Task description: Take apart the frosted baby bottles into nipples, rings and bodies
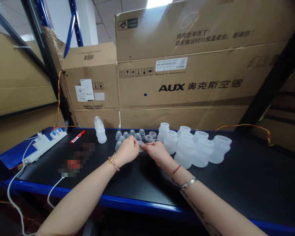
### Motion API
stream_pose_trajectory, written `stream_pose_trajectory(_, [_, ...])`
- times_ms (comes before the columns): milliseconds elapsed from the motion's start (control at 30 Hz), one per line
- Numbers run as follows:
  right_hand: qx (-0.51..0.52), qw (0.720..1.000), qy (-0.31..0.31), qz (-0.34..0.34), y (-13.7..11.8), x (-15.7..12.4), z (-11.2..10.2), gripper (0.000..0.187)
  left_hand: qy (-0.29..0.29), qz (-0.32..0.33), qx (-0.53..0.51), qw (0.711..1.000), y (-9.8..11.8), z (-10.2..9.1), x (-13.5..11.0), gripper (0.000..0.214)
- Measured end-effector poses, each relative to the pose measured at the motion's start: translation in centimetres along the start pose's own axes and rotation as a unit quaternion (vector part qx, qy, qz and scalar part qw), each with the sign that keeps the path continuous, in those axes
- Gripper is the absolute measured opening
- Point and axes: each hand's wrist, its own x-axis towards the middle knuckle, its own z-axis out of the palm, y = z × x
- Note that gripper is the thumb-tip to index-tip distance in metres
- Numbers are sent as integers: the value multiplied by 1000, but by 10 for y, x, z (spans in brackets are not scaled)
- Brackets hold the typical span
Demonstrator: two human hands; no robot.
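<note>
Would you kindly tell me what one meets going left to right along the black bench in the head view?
White plastic power strip, red marker pen, clear plastic bottle, left hand, right hand, frosted plastic bottle bodies.

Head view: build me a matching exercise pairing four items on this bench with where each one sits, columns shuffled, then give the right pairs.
Items:
1. Red marker pen
2. White plastic power strip
3. Clear domed plastic caps
4. Frosted translucent plastic bottles

Places:
A. Left end of the black-topped, blue-edged bench
B. Just beyond the left hand
C. Right of the right hand
D. Lying beside the power strip's right end

Pairs: 1-D, 2-A, 3-B, 4-C
</note>
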Motion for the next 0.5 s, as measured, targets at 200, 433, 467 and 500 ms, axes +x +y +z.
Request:
stream_pose_trajectory(200, [-14, 998, 8, 54, -8, -4, 1, 15, 14, 20, 46, 999, 11, 1, -8, 7])
stream_pose_trajectory(433, [-144, 989, 24, 1, -16, -12, -3, 28, -1, 70, 63, 996, 4, -3, -2, 19])
stream_pose_trajectory(467, [-156, 987, 23, -3, -17, -13, -3, 29, -4, 80, 64, 995, 2, -4, 0, 22])
stream_pose_trajectory(500, [-165, 986, 19, -6, -17, -14, -3, 29, -10, 92, 70, 993, 1, -5, 1, 24])
